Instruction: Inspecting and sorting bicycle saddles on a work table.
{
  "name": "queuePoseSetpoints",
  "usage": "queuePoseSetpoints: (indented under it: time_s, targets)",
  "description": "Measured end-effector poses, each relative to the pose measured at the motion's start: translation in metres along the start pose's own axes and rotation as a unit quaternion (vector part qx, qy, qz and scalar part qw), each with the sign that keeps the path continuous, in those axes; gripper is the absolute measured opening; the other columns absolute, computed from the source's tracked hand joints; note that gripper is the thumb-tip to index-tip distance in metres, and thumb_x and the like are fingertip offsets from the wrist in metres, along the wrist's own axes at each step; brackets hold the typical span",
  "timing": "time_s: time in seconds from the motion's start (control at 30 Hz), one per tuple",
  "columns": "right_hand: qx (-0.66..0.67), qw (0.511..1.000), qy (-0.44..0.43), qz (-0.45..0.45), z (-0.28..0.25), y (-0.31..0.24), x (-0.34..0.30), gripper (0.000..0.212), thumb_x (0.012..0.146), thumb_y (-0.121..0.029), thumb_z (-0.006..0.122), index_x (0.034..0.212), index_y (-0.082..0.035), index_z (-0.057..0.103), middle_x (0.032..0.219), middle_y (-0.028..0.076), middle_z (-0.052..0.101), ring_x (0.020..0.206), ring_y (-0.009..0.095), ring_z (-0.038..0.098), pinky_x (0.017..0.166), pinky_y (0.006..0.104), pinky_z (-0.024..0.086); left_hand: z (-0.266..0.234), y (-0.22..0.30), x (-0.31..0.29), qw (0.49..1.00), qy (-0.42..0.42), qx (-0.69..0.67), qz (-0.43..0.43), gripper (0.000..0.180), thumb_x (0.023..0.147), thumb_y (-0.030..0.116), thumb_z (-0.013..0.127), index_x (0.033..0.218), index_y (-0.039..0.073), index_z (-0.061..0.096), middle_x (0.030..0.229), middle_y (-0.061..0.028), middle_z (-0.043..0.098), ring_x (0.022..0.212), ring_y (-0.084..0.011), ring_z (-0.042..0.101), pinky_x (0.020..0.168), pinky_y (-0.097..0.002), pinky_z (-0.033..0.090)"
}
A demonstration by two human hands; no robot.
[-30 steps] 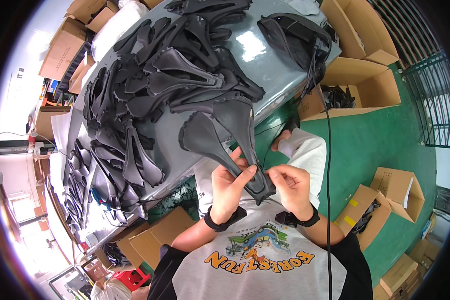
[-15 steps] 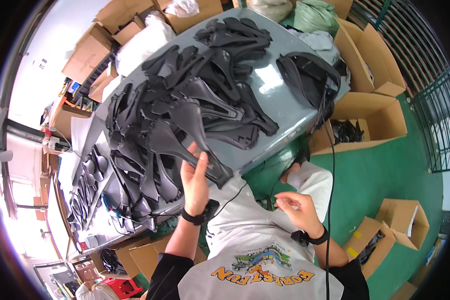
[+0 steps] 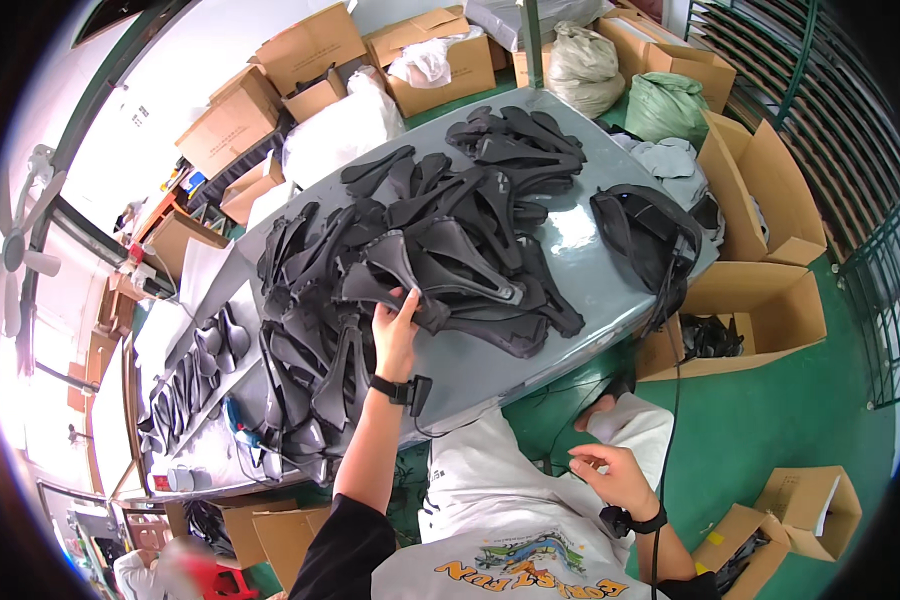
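Observation:
My left hand point(image 3: 395, 338) reaches to the near edge of a heap of black bicycle saddle covers point(image 3: 300, 345) on a grey table. Its thumb and fingers are closed on the end of one saddle cover point(image 3: 385, 262), which lies over others in the heap. Part of the grip is hidden under the cover. Away from the table, my right hand point(image 3: 618, 478) hovers by my right thigh, fingers loosely bent and apart, holding nothing. Both wrists wear black bands.
A black bag point(image 3: 642, 238) with a cable sits on the grey table point(image 3: 470, 385) at the right. An open carton point(image 3: 770, 320) holding black pieces stands beyond its right edge. More saddles point(image 3: 210, 350) line the left. A fan point(image 3: 20, 245) is at far left.
My left hand has moved away from my body, further over the heap, with a saddle cover. My right hand stays by my thigh. The view has tilted up.

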State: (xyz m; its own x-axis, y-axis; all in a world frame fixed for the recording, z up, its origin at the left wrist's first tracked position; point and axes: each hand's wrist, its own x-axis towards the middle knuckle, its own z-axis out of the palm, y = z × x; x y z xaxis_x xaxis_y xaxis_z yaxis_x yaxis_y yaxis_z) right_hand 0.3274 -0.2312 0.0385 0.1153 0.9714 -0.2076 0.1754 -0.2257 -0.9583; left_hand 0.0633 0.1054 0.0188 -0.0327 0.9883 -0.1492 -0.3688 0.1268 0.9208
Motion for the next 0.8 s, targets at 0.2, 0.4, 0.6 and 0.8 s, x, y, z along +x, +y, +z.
queuePoseSetpoints:
  time_s: [0.2, 0.4, 0.6, 0.8]
  targets:
    - [0.005, 0.997, 0.077, 0.022, -0.029, 0.025, -0.009, 0.021, 0.091, -0.011, 0.072, 0.109, 0.0, 0.072, 0.087, 0.006, 0.074, 0.079, 0.011, 0.068, 0.072, 0.0252, 0.053, -0.017, -0.006, -0.028, 0.996, 0.028, 0.065, 0.047, 0.082, 0.089, 0.01, 0.076, 0.15, 0.003, 0.022, 0.125, -0.0137, 0.056, 0.107, -0.0192, 0.06, 0.089, -0.0318, 0.049]
    - [0.064, 0.995, 0.077, 0.018, -0.024, 0.024, -0.002, 0.021, 0.092, -0.009, 0.071, 0.11, 0.001, 0.07, 0.09, 0.007, 0.074, 0.081, 0.011, 0.069, 0.075, 0.0243, 0.054, -0.013, -0.013, -0.066, 0.99, -0.017, 0.089, 0.11, 0.107, 0.081, -0.009, 0.073, 0.161, 0.015, 0.005, 0.16, -0.0225, 0.019, 0.143, -0.036, 0.032, 0.116, -0.0434, 0.035]
    - [-0.058, 0.995, -0.075, -0.012, 0.003, 0.008, 0.006, 0.027, 0.092, -0.015, 0.07, 0.114, 0.001, 0.068, 0.09, 0.011, 0.074, 0.082, 0.017, 0.071, 0.073, 0.0291, 0.055, -0.021, -0.035, -0.054, 0.99, -0.049, 0.103, 0.086, 0.092, 0.08, -0.022, 0.054, 0.159, 0.008, 0.018, 0.135, -0.0133, 0.049, 0.116, -0.0212, 0.057, 0.095, -0.0304, 0.048]
    - [-0.085, 0.993, -0.064, 0.052, -0.026, 0.067, -0.01, 0.036, 0.091, -0.024, 0.072, 0.118, -0.002, 0.066, 0.088, 0.014, 0.072, 0.079, 0.023, 0.071, 0.072, 0.0328, 0.055, -0.042, -0.019, -0.057, 0.965, 0.016, 0.208, 0.157, 0.08, 0.082, -0.013, 0.063, 0.155, 0.006, 0.034, 0.164, -0.0127, 0.02, 0.149, -0.0231, 0.025, 0.119, -0.0391, 0.023]
